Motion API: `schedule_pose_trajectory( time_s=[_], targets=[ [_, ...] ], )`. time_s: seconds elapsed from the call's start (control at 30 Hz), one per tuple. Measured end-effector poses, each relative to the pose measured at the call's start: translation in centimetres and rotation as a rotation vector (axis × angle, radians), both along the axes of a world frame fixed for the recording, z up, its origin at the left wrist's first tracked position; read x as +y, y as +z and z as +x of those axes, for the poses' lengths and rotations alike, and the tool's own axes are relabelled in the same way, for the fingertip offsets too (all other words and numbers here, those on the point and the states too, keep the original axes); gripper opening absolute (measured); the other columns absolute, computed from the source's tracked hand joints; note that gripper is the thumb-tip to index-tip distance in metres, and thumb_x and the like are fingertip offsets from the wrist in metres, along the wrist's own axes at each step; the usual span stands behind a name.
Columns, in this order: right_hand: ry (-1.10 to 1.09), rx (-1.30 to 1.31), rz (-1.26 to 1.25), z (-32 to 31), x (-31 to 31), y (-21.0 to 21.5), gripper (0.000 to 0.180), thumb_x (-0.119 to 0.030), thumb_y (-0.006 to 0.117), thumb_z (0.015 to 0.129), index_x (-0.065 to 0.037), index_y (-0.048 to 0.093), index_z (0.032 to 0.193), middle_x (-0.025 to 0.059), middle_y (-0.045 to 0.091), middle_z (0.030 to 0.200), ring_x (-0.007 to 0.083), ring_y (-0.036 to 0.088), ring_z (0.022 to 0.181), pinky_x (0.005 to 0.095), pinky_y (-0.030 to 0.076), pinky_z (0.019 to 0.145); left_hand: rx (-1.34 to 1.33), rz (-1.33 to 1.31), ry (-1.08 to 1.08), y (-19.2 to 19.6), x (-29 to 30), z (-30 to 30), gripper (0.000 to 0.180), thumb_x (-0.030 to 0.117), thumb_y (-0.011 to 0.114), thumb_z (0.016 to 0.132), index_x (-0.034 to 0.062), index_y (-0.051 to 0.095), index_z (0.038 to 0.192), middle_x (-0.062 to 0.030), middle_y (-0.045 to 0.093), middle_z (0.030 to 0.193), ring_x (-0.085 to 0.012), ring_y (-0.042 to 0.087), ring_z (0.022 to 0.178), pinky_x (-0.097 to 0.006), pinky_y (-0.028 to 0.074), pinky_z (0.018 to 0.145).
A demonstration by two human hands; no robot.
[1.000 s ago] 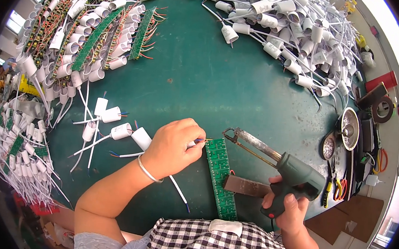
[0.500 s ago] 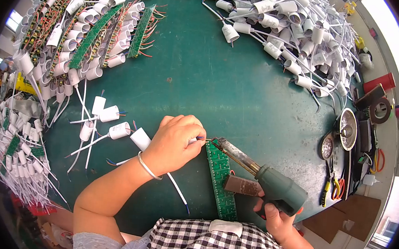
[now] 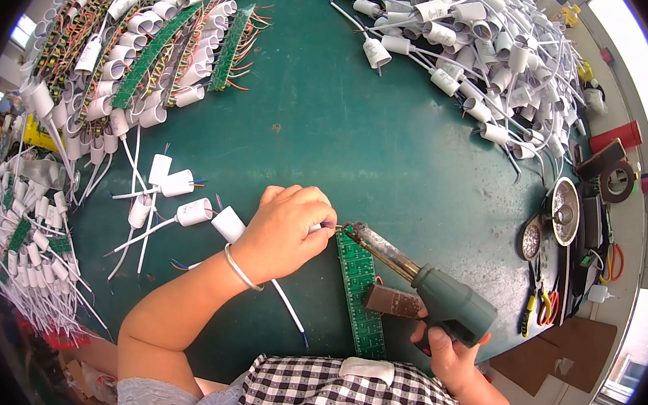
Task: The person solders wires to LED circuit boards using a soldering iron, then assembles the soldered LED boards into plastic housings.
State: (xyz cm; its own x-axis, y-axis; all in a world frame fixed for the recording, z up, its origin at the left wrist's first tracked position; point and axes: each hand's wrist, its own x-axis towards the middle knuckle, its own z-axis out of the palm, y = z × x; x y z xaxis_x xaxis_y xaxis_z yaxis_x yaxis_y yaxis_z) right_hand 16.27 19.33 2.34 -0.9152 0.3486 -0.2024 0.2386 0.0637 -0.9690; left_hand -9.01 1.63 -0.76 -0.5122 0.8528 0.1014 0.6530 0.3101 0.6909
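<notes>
My left hand [image 3: 288, 226] is closed in a pinch on a thin wire, whose bare end meets the top end of a long green circuit board [image 3: 362, 301]. Behind that hand lies a white cylindrical housing [image 3: 228, 225] with a white cable [image 3: 288, 308]; whether it joins the pinched wire is hidden. In my right hand [image 3: 449, 357] is a dark green soldering gun [image 3: 454, 304], my fingers wrapped round its handle. Its scorched metal tip rests at the top end of the board, by the wire. A brown block [image 3: 394, 302] lies across the board's right side.
Several white housings with cables [image 3: 178, 183] lie left of my hand. Farther left stand rows of boards and housings [image 3: 156, 60] and a bundle of white cables [image 3: 38, 256]. A heap of white housings [image 3: 495, 56] fills the far right. Pliers [image 3: 532, 295] and a metal dish [image 3: 564, 211] lie right.
The soldering gun's body has shifted very slightly left, its tip still at the board's top end. My left hand and the board look unmoved.
</notes>
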Motion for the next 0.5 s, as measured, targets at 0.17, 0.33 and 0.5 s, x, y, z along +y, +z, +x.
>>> schedule_pose_trajectory(
  time_s=[0.17, 0.33, 0.5],
  targets=[
    [-0.006, -0.007, -0.007, -0.12, -0.19, 0.23, 0.041, -0.032, 0.059, 0.093, -0.001, 0.050, 0.118, 0.0112, 0.056, 0.104, 0.0180, 0.060, 0.071, 0.0300, 0.050, 0.062, -0.036, -0.002, -0.009, 0.16, -0.06, -0.15, 0.005, 0.010, 0.063, 0.081, 0.0094, 0.059, 0.083, -0.0004, 0.059, 0.088, -0.0191, 0.055, 0.085, -0.035, 0.033, 0.084],
    [-0.019, -0.014, -0.018, -0.16, -0.31, 0.27, 0.039, -0.031, 0.059, 0.093, -0.001, 0.050, 0.117, 0.0110, 0.057, 0.104, 0.0180, 0.060, 0.071, 0.0299, 0.050, 0.062, -0.026, -0.018, -0.004, 0.06, 0.04, -0.14, 0.005, 0.010, 0.063, 0.080, 0.0092, 0.059, 0.082, -0.0003, 0.059, 0.087, -0.0190, 0.055, 0.085, -0.035, 0.032, 0.083],
    [-0.003, -0.039, 0.000, -0.20, -0.22, 0.37, 0.038, -0.030, 0.058, 0.094, 0.000, 0.051, 0.116, 0.0108, 0.057, 0.104, 0.0177, 0.061, 0.071, 0.0298, 0.050, 0.063, -0.025, -0.022, 0.003, 0.05, 0.20, -0.05, 0.005, 0.009, 0.063, 0.079, 0.0090, 0.059, 0.081, -0.0005, 0.059, 0.086, -0.0192, 0.054, 0.084, -0.035, 0.032, 0.083]
  ],
)
